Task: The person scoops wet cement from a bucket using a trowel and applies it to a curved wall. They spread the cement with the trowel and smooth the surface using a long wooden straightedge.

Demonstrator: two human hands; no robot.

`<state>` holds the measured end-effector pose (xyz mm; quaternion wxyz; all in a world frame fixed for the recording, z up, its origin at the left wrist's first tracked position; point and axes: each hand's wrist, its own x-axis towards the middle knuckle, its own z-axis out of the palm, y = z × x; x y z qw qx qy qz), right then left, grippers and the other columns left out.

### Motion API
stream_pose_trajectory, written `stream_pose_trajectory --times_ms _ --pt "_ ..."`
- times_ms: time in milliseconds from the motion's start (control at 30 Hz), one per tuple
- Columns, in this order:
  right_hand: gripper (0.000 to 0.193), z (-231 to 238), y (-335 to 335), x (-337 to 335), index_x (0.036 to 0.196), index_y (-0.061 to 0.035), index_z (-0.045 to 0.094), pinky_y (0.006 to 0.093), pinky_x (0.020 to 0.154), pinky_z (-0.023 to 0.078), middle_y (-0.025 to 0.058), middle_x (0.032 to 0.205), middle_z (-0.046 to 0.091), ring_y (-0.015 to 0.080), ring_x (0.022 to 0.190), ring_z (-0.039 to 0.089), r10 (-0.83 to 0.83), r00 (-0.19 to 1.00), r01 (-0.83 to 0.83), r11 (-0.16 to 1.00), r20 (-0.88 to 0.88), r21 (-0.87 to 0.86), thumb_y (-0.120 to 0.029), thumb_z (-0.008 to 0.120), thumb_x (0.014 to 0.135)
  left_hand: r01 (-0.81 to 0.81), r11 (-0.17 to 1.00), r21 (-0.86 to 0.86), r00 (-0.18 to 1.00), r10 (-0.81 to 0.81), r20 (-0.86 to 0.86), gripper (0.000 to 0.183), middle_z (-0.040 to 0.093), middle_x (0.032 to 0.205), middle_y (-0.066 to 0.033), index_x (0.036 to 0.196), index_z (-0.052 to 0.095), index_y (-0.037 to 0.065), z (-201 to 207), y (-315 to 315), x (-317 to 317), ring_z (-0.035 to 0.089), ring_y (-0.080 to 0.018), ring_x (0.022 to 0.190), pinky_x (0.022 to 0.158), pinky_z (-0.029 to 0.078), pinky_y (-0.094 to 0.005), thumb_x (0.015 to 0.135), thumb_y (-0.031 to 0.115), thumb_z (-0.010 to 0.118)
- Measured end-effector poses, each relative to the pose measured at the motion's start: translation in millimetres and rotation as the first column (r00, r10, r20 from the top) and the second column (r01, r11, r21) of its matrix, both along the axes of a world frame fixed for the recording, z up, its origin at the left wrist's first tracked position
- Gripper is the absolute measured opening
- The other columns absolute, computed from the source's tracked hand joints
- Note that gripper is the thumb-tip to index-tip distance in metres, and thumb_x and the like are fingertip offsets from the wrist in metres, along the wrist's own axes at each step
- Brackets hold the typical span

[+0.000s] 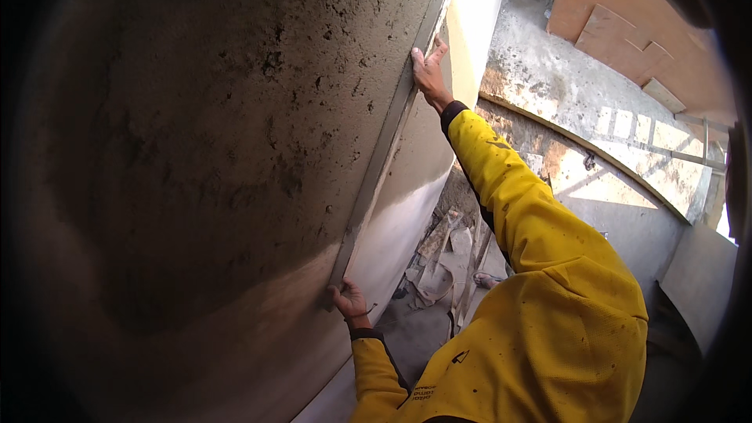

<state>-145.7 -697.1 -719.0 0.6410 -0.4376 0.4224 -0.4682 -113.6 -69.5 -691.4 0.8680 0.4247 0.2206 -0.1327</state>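
A long, narrow straightedge [385,149] lies slantwise against a wall of wet grey plaster [235,133]. Near its lower end, my left hand [352,301] grips it, with the thumb on the wall side. Farther up, my right hand [431,74] is closed around the same bar, thumb on the near face and fingers over the right edge. The plaster is rough and pitted across its upper part, and smoother and lighter lower down. Both of my arms are in yellow sleeves with dark cuffs.
Broken boards and scraps [450,262] are heaped on the floor by the wall's foot. To the right, a concrete slab [580,70] with a raised edge carries sunlit patches. Thin brown sheets [619,39] lean at the upper right, and a grey panel [699,282] stands lower right.
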Motion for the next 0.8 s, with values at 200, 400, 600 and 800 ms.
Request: stream_pose_trajectory --times_ms 200,400,600,800 --pt "0.080 85 68 12 0.159 -0.0109 -0.001 0.0549 0.094 0.053 0.0377 0.142 0.050 0.0541 0.104 0.067 0.127 0.990 -0.122 0.989 -0.067 0.084 -0.032 0.052 0.104 -0.014 0.995 0.094 0.999 0.009 0.048 0.018 0.061 0.082 -0.0046 0.105 0.067 0.003 43 59 0 0.062 -0.0156 0.078 0.073 0.062 -0.0306 0.087 0.001 0.071" --pt "0.082 159 138 7 0.159 -0.0102 0.002 0.0539 0.092 0.054 0.0368 0.143 0.050 0.0546 0.103 0.067 -0.040 0.996 0.029 0.990 -0.080 -0.137 -0.028 0.058 0.102 0.014 0.992 0.123 0.998 -0.006 -0.062 0.015 0.062 0.080 -0.0013 0.103 0.069 0.004 87 145 6 0.060 -0.0134 0.070 0.058 0.056 -0.0255 0.092 0.009 0.060" --pt "0.069 67 98 -1 0.156 -0.0067 0.009 0.0533 0.111 0.041 0.0372 0.155 0.034 0.0558 0.132 0.050 -0.003 0.992 0.009 0.999 -0.124 0.047 -0.028 0.052 0.106 -0.065 0.966 0.249 0.984 0.104 -0.147 0.022 0.068 0.095 -0.0041 0.111 0.068 0.005 18 129 15 0.063 -0.0181 0.079 0.064 0.057 -0.0301 0.096 0.017 0.057" --pt "0.065 -47 46 11 0.153 -0.0075 0.006 0.0543 0.112 0.041 0.0463 0.147 0.035 0.0570 0.128 0.053 -0.041 0.980 0.039 0.999 -0.195 -0.017 -0.029 0.047 0.107 -0.150 0.944 0.293 0.944 0.225 -0.243 0.027 0.068 0.111 -0.0087 0.118 0.066 0.003 21 32 18 0.063 -0.0217 0.095 0.072 0.058 -0.0346 0.099 0.020 0.058"
